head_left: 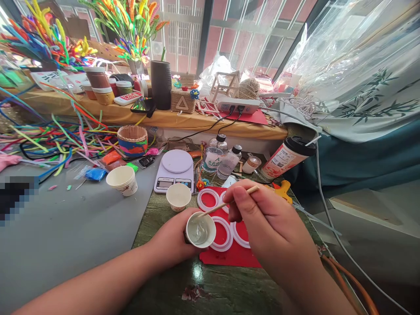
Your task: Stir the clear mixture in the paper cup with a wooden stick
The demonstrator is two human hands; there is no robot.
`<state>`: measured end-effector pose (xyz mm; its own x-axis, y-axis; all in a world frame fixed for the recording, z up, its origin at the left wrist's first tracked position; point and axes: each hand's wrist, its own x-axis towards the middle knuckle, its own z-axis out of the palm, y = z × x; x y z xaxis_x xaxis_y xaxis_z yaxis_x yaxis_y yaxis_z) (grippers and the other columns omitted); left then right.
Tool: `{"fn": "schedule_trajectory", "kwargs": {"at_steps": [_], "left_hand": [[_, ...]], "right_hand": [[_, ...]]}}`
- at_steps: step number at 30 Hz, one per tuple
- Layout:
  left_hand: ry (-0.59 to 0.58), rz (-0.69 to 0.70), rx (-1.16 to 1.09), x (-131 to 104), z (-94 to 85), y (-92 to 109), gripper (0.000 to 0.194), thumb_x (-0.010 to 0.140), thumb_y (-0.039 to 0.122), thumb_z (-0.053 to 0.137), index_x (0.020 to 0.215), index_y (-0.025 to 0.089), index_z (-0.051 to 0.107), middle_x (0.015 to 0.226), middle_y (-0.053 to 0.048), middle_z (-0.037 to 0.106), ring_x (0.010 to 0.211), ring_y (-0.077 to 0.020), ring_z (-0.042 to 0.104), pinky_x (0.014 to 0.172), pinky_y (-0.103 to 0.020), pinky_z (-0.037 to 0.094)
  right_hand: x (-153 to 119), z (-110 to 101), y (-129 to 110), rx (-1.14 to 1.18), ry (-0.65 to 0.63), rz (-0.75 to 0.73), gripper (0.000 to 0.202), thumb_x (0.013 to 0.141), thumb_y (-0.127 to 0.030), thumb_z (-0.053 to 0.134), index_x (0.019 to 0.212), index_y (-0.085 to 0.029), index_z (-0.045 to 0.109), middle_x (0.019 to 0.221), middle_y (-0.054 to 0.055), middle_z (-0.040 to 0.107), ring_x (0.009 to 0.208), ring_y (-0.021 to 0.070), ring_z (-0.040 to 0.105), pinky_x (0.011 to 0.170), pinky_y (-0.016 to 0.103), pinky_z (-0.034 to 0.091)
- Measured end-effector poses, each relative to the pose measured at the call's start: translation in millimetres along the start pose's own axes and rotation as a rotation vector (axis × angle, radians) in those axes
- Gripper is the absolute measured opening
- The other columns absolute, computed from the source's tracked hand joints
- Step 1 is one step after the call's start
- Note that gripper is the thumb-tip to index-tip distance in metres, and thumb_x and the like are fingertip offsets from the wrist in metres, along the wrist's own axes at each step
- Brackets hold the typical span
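The left hand (173,238) curled around one paper cup (201,230) of clear liquid, near four pale rings (230,236) on one red sheet (229,259); the right hand (265,214) pinched one stick (215,208), angled into the cup. Two black-capped bottles (214,158) stood beyond.

Daylight enters through a wide window (249,39) across the top of the frame, its dark upright (204,35) near the centre; a pink building (219,43) stands outside. Below, a ledge (197,123) wears orange-yellow cloth. A leaf-printed pale curtain (341,94) fills the upper right. A grey tabletop (82,245) lies lower left, a dark wood-grained one (243,286) bottom centre, catching glare.
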<state>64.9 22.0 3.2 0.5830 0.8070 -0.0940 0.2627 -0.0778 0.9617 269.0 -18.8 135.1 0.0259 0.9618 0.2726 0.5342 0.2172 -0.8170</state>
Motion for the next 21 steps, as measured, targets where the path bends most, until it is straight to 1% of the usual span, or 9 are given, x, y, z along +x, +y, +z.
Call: {"fn": "schedule_trajectory", "kwargs": {"at_steps": [3,4,6,9,12,14,18,19,21], "left_hand": [[-0.008,-0.003,-0.023,0.2,0.1,-2.2,0.053,0.08,0.031,0.092,0.129,0.026,0.073,0.124,-0.007,0.083,0.111,-0.0327,0.079,0.096,-0.043,0.064],[-0.007,0.005,-0.021,0.2,-0.1,-3.4,0.053,0.079,0.031,0.093,0.127,0.025,0.073,0.123,-0.007,0.082,0.11,-0.0324,0.078,0.097,-0.043,0.063],[0.006,0.041,0.011,0.4,-0.9,-6.3,0.052,0.076,0.029,0.095,0.124,0.024,0.074,0.123,-0.008,0.08,0.11,-0.0325,0.076,0.101,-0.045,0.062],[0.032,0.083,0.061,0.6,-2.1,-9.7,0.054,0.073,0.027,0.098,0.122,0.024,0.075,0.126,-0.009,0.078,0.114,-0.0337,0.074,0.106,-0.048,0.059],[0.015,0.07,0.059,1.2,-2.1,-10.7,0.054,0.075,0.028,0.098,0.124,0.024,0.075,0.126,-0.009,0.078,0.114,-0.0336,0.074,0.104,-0.047,0.06],[-0.005,0.069,0.057,1.8,-1.5,-10.4,0.051,0.076,0.027,0.098,0.122,0.024,0.075,0.127,-0.009,0.08,0.114,-0.0332,0.075,0.105,-0.046,0.06],[0.007,0.09,0.071,3.7,-0.4,-10.7,0.052,0.075,0.027,0.099,0.123,0.025,0.078,0.127,-0.008,0.081,0.114,-0.0331,0.075,0.107,-0.046,0.06],[0.011,0.092,0.073,4.3,-0.2,-11.5,0.053,0.074,0.027,0.099,0.123,0.025,0.078,0.127,-0.008,0.082,0.114,-0.0333,0.076,0.106,-0.046,0.061],[-0.004,0.093,0.072,5.6,0.3,-14.0,0.053,0.075,0.027,0.098,0.124,0.024,0.078,0.127,-0.008,0.082,0.115,-0.0337,0.076,0.104,-0.045,0.062]], "right_hand": [[-1.8,-0.8,-1.0,0.063,-0.109,-0.007,0.046,0.12,-0.044,0.05,0.082,-0.025,0.067,0.075,0.0,0.068,0.065,0.0167,0.063,0.059,0.028,0.048],[-2.1,-1.4,-1.5,0.05,-0.109,0.003,0.046,0.12,-0.043,0.051,0.081,-0.025,0.065,0.072,0.0,0.066,0.062,0.0161,0.06,0.057,0.028,0.046],[-1.8,-2.7,-2.2,-0.002,-0.041,0.036,0.044,0.119,-0.04,0.052,0.08,-0.025,0.065,0.066,-0.002,0.062,0.058,0.0158,0.057,0.055,0.029,0.043],[-0.8,-3.0,-2.2,-0.021,0.062,0.055,0.041,0.119,-0.039,0.051,0.085,-0.025,0.069,0.066,-0.002,0.061,0.06,0.0171,0.06,0.059,0.03,0.046],[-1.6,-1.3,-2.0,0.029,-0.03,0.009,0.042,0.12,-0.041,0.051,0.086,-0.025,0.07,0.073,0.0,0.067,0.064,0.0171,0.063,0.059,0.029,0.047],[-2.4,-0.2,-1.7,0.023,-0.078,-0.02,0.043,0.12,-0.039,0.051,0.082,-0.024,0.067,0.07,-0.001,0.067,0.06,0.0154,0.061,0.056,0.028,0.045],[-1.0,1.3,0.1,-0.063,0.066,-0.076,0.039,0.118,-0.031,0.053,0.082,-0.025,0.065,0.065,-0.004,0.063,0.058,0.0136,0.058,0.055,0.027,0.042],[-0.4,1.6,0.3,-0.065,0.079,-0.08,0.038,0.118,-0.031,0.053,0.083,-0.025,0.066,0.067,-0.004,0.064,0.059,0.0137,0.059,0.056,0.027,0.043],[0.8,1.8,-0.1,-0.043,0.023,-0.071,0.039,0.119,-0.033,0.051,0.085,-0.025,0.067,0.07,-0.004,0.066,0.061,0.0135,0.06,0.056,0.026,0.045]]}}
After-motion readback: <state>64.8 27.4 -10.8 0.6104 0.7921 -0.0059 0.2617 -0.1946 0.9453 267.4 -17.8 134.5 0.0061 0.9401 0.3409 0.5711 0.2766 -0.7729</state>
